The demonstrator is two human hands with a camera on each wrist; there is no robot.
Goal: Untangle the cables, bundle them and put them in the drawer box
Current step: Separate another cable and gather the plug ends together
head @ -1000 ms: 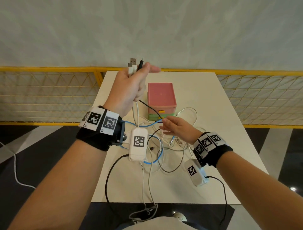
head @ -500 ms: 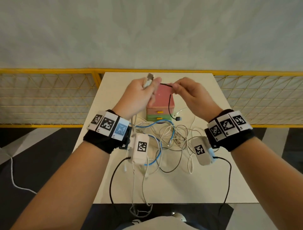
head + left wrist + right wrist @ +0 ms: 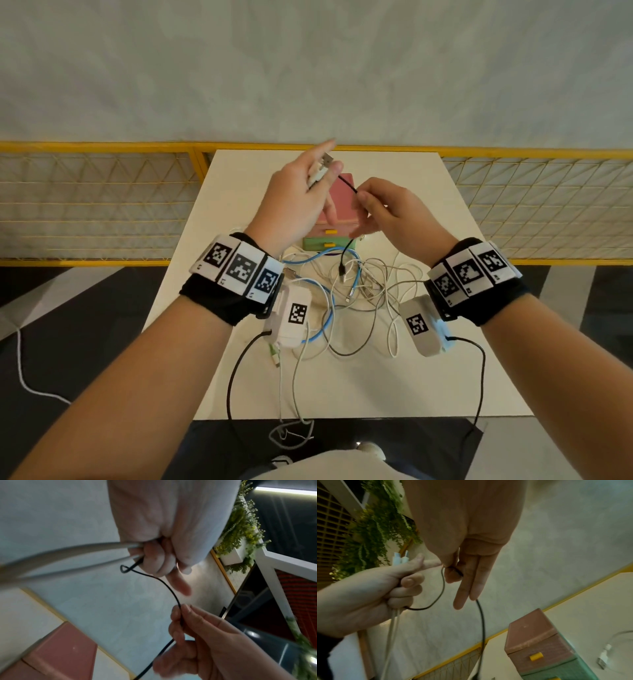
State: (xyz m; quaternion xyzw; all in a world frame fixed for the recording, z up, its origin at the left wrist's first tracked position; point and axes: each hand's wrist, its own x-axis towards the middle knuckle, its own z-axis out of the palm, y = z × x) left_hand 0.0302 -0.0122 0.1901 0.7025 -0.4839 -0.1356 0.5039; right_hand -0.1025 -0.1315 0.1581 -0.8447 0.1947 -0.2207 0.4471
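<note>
The person's left hand (image 3: 294, 202) is up in the air, curled tight around two white plastic cables with silver plug ends (image 3: 320, 168), and the end of a thin black cable (image 3: 346, 185) is tucked in that same fist. Just to its right, the right hand (image 3: 394, 212) pinches the thin black cable between thumb and first finger, while its other fingers hang loose and straight. Below both hands sits a messy pile of white, grey and blue cables (image 3: 356, 291) on the pale table top (image 3: 428, 377), and behind the pile, under the hands, stands the small pink and green plastic drawer box with yellow handles (image 3: 342, 202), with both drawers closed. I think the black cable is being pulled free of the pile. To do that well, the right hand should slide slowly down the cable and lift it out gently, so it does not drag the other cables with it. The left wrist view shows a tiny loop in the black cable (image 3: 124, 568) right by the left fingers, which the head view does not show. Only the head view shows the whole pile.
</note>
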